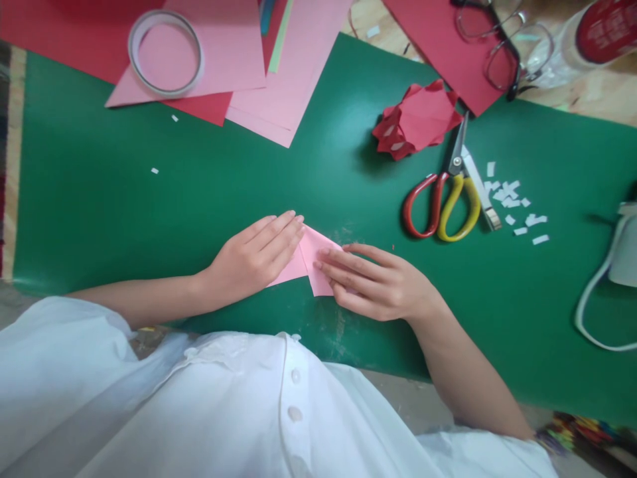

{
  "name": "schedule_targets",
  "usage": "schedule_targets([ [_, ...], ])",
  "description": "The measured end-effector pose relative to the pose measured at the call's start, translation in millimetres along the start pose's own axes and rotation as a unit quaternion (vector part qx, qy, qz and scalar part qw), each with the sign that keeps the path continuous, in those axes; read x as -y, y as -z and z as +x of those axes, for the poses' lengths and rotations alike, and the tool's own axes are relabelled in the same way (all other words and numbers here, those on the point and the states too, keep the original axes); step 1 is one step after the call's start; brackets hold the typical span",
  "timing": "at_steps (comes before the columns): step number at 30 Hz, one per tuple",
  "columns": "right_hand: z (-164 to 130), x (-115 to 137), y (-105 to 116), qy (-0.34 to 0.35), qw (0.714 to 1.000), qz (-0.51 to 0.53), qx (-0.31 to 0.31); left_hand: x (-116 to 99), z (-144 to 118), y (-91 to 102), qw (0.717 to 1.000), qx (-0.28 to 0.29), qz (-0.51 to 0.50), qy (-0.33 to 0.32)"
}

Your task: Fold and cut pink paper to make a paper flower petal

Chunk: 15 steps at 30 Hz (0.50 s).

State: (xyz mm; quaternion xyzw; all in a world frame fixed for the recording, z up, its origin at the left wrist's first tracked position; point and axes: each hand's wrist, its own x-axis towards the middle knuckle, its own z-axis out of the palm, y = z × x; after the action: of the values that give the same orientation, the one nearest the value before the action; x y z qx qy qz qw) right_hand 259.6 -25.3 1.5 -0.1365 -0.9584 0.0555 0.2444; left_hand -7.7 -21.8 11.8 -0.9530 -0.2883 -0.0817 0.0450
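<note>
A folded piece of pink paper (pixel 311 245) lies on the green mat near its front edge, with a crease running down its middle. My left hand (pixel 259 252) rests flat over its left part, fingers straight and close together. On the right part of the paper, the fingers of my right hand (pixel 371 279) are stretched out and slightly apart, their tips touching its surface. Both hands hide the paper's outer corners. Beyond my right hand lie scissors (pixel 456 162) with one red and one yellow handle, and a folded red paper piece (pixel 421 119) with a scalloped edge.
A tape roll (pixel 166 52) sits on pink and red sheets (pixel 318 60) at the back left. White scraps (pixel 508 192) lie right of the scissors. Glasses (pixel 497 46) rest on a red sheet, beside a clear container (pixel 562 53). A white object with a cord (pixel 600 279) stands at far right.
</note>
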Motion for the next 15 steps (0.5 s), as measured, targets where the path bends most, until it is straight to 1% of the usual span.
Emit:
schedule_targets([
  [5, -1.0, -0.1, 0.1, -0.006, 1.0, 0.013, 0.006, -3.6, -5.2, 3.7, 0.997, 0.064, -0.034, -0.001],
  [8, -1.1, -0.8, 0.8, -0.006, 1.0, 0.009, 0.01, -5.5, -9.1, 4.8, 0.995, 0.087, -0.051, -0.01],
  [11, -0.2, -2.0, 2.0, -0.005, 1.0, -0.001, 0.014, -5.9, -10.5, 5.1, 0.994, 0.093, -0.061, -0.012],
  [15, 1.9, -2.5, 4.2, 0.003, 1.0, -0.003, 0.017, -4.5, -7.9, 3.2, 0.995, 0.066, -0.073, -0.023],
])
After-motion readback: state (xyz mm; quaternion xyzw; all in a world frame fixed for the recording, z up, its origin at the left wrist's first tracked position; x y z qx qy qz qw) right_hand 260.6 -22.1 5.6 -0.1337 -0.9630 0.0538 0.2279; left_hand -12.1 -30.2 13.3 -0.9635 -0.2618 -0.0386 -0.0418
